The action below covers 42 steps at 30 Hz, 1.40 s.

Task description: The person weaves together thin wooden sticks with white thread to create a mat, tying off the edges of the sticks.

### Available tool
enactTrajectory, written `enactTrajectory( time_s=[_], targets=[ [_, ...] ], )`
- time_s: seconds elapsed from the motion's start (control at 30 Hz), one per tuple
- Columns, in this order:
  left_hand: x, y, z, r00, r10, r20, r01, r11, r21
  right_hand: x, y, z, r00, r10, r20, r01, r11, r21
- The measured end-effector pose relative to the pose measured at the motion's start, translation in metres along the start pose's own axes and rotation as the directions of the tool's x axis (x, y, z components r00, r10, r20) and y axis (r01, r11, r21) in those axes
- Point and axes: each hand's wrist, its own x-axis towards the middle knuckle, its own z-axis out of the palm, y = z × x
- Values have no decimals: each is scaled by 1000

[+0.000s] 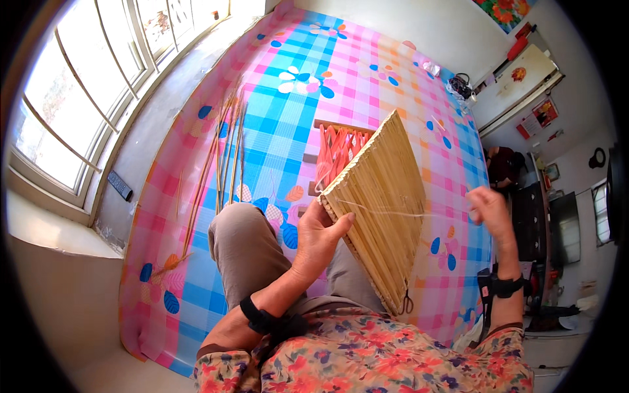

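A square panel of pale yellow straw-like stalks (386,209) stands tilted before my lap, with a stitched edge along its upper left. My left hand (319,237) grips the panel's left corner, thumb on the near face and fingers behind it. From that corner a thin whitish thread (409,214) runs across the face toward my right hand (489,211). Out to the right and slightly blurred, that hand is closed, the thread's end seeming to lie in its fingers. Scissors (407,302) with dark handles show by the panel's lower corner, their blades hidden.
Behind the panel is a wooden frame with red straps (335,152). Several long thin stalks (226,154) lie to the left on the checked, flowered sheet (275,111). A remote control (120,186) rests on the windowsill. Another person (504,167) is at the far right.
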Motion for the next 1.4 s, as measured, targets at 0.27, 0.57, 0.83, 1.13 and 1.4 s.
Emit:
enactTrajectory(
  time_s=[0.27,0.57,0.83,1.13,1.4],
  targets=[
    [-16,7,15,999,36,28,-42,961,272,-53,-109,126,682,-729,60,730,684,7],
    [-17,-1,14,998,59,34,-63,991,120,-33,-117,137,810,-402,426,376,915,148],
    [-10,-3,2,998,66,2,-65,990,128,-12,-117,145,666,-604,437,619,775,128],
    [1,-10,-14,1000,21,23,-22,999,36,-4,-119,162,776,-422,469,390,905,169],
    [0,-7,-18,999,-20,-26,20,1000,21,7,-122,172,695,-565,445,617,786,33]
  ],
)
